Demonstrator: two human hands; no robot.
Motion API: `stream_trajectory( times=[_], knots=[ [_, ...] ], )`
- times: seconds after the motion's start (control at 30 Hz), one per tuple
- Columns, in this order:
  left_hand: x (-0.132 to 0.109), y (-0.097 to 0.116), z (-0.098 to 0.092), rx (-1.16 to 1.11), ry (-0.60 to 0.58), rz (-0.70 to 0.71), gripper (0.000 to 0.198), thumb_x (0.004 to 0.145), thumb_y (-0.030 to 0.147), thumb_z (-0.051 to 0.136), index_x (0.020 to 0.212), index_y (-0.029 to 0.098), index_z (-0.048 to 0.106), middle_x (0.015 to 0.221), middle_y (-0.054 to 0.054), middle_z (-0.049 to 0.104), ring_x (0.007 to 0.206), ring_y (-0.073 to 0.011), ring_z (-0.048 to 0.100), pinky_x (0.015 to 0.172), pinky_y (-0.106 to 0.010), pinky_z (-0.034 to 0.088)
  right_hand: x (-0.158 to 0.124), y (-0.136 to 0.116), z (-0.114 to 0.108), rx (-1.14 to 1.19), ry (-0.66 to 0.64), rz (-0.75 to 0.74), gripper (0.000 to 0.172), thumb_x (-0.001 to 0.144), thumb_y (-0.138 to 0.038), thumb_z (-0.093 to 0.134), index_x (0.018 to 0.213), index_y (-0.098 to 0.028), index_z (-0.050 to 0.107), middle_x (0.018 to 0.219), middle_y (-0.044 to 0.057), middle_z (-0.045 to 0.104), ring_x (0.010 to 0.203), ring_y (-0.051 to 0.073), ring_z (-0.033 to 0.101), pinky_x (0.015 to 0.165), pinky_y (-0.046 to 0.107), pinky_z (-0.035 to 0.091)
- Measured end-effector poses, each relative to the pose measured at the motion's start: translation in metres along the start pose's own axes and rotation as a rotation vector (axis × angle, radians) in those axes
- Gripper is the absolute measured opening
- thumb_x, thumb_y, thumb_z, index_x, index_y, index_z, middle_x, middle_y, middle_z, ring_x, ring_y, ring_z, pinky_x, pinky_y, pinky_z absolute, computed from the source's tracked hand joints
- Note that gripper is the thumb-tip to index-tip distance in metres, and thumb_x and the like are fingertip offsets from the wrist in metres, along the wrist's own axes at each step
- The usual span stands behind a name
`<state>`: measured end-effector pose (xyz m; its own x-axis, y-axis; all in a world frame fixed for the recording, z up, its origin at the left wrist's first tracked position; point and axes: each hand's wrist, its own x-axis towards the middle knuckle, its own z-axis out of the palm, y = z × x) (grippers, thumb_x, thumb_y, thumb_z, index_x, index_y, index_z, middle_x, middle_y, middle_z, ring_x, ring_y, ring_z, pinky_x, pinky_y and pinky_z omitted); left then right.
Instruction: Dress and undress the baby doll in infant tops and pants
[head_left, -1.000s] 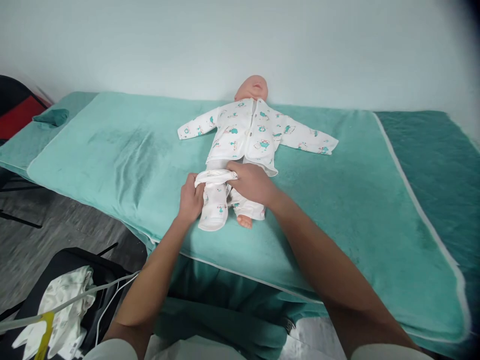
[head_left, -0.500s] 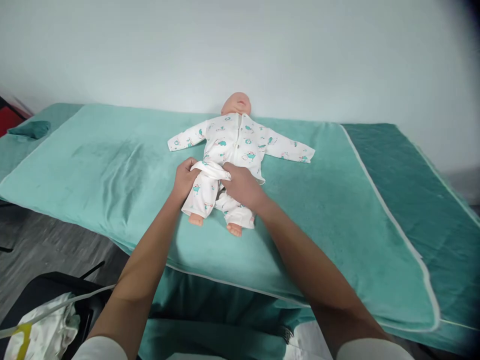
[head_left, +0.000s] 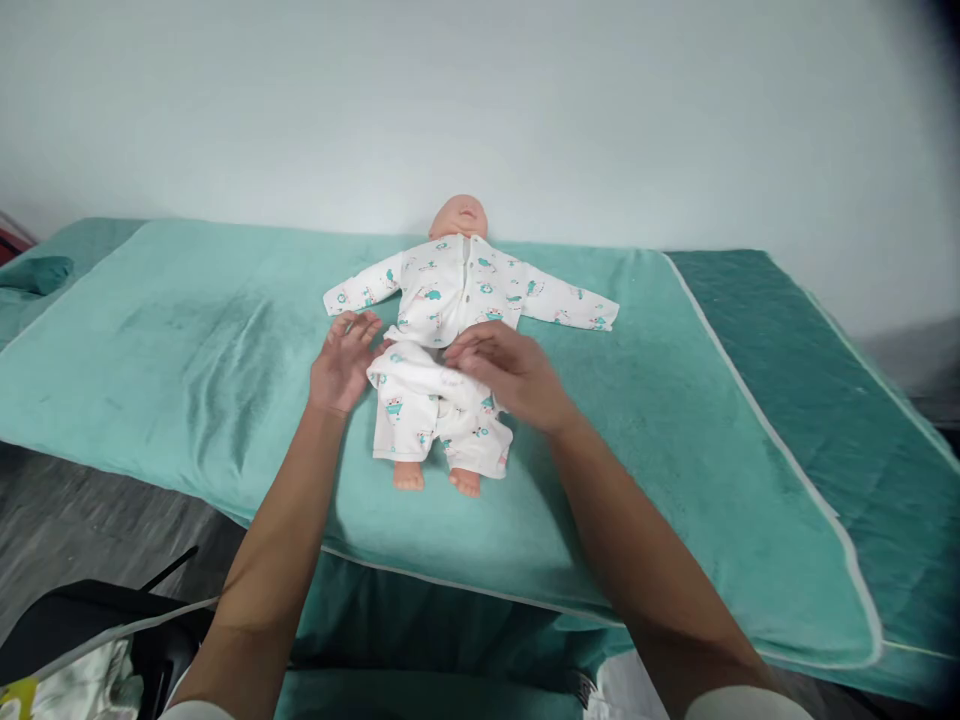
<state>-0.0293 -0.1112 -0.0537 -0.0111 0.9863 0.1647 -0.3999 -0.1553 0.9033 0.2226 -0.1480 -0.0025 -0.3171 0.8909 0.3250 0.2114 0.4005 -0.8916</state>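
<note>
Although the baby doll [head_left: 459,216] on the bed [head_left: 240,345] has 2 feet [head_left: 409,476] through the trousers [head_left: 405,422], the waistband [head_left: 409,367] lies unsmoothed, beside a spread left hand [head_left: 343,362], under a curled right hand [head_left: 511,374], grip unclear.

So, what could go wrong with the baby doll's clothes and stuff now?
The waistband of the trousers lies in bunched folds, so it might get twisted. The right hand is over those folds, close to the jacket, so it could rumple that too. And the cable reaches the left forearm in the picture; I can't tell if they touch, but it might snag if that arm moves.
</note>
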Motion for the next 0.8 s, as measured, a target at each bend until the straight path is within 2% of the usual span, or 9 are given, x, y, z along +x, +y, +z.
stream_trajectory(
  times=[0.1,0.17,0.23,0.33,0.4,0.5,0.63,0.7,0.8],
  knots=[
    [0.008,-0.005,0.004,0.11,0.125,0.002,0.038,0.082,0.057,0.074,0.103,0.026,0.066,0.133,-0.009,0.067,0.128,-0.0244,0.063,0.096,-0.036,0.057,0.002,0.017,-0.018,-0.096,0.378,0.026,0.029,0.097,-0.053,0.054,0.096,-0.025,0.06,0.098,0.005,0.071,0.092,0.02,0.068,0.084,0.037,0.054],
    [0.011,-0.011,0.009,0.185,0.109,-0.005,0.038,0.083,0.053,0.075,0.108,0.025,0.068,0.138,-0.01,0.067,0.132,-0.0264,0.062,0.099,-0.038,0.056,0.006,0.036,-0.031,-0.308,0.564,0.145,0.034,0.095,-0.057,0.054,0.089,-0.024,0.058,0.092,0.006,0.069,0.088,0.021,0.065,0.08,0.037,0.052],
    [0.014,-0.014,0.015,0.226,0.037,-0.048,0.047,0.084,0.055,0.075,0.12,0.024,0.069,0.143,-0.011,0.066,0.134,-0.0296,0.062,0.105,-0.042,0.055,0.01,0.057,-0.04,-0.475,0.554,0.33,0.041,0.092,-0.062,0.055,0.08,-0.023,0.054,0.081,0.005,0.065,0.079,0.021,0.059,0.076,0.036,0.048],
    [0.02,-0.017,0.024,0.215,-0.082,-0.131,0.064,0.081,0.053,0.08,0.136,0.024,0.064,0.151,-0.012,0.062,0.139,-0.0334,0.059,0.113,-0.047,0.05,0.018,0.078,-0.04,-0.41,0.397,0.482,0.048,0.092,-0.069,0.05,0.075,-0.024,0.048,0.069,0.0,0.055,0.07,0.019,0.051,0.069,0.033,0.043],
    [0.027,-0.018,0.03,0.189,-0.14,-0.127,0.07,0.079,0.05,0.082,0.141,0.024,0.063,0.156,-0.011,0.057,0.145,-0.0349,0.053,0.119,-0.048,0.046,0.026,0.084,-0.032,-0.274,0.376,0.457,0.05,0.093,-0.072,0.046,0.075,-0.026,0.042,0.068,-0.002,0.049,0.068,0.017,0.048,0.067,0.032,0.042],
    [0.039,-0.022,0.036,0.17,-0.147,-0.087,0.07,0.079,0.051,0.082,0.141,0.023,0.063,0.157,-0.011,0.056,0.149,-0.0367,0.049,0.123,-0.05,0.042,0.037,0.088,-0.022,-0.19,0.457,0.376,0.052,0.094,-0.075,0.043,0.077,-0.026,0.037,0.074,-0.003,0.047,0.073,0.017,0.048,0.072,0.032,0.044],
    [0.055,-0.031,0.038,0.164,-0.127,-0.062,0.071,0.079,0.051,0.081,0.141,0.022,0.062,0.155,-0.012,0.057,0.148,-0.0361,0.05,0.123,-0.051,0.042,0.041,0.093,-0.022,-0.179,0.471,0.353,0.048,0.097,-0.071,0.04,0.083,-0.025,0.044,0.082,0.0,0.052,0.082,0.018,0.051,0.081,0.036,0.048],
    [0.059,-0.033,0.035,0.209,-0.129,-0.032,0.073,0.079,0.052,0.081,0.143,0.024,0.06,0.158,-0.011,0.054,0.151,-0.0353,0.046,0.125,-0.052,0.039,0.036,0.092,-0.024,-0.166,0.461,0.337,0.044,0.096,-0.066,0.043,0.094,-0.023,0.051,0.093,0.004,0.059,0.089,0.021,0.056,0.085,0.038,0.05],
    [0.061,-0.028,0.031,0.437,-0.217,0.062,0.083,0.07,0.053,0.088,0.144,0.03,0.058,0.17,-0.008,0.036,0.161,-0.0356,0.026,0.13,-0.053,0.029,0.025,0.08,-0.023,-0.273,0.518,0.137,0.048,0.091,-0.057,0.059,0.122,-0.022,0.053,0.125,0.013,0.059,0.113,0.026,0.058,0.094,0.042,0.051]
  ],
)
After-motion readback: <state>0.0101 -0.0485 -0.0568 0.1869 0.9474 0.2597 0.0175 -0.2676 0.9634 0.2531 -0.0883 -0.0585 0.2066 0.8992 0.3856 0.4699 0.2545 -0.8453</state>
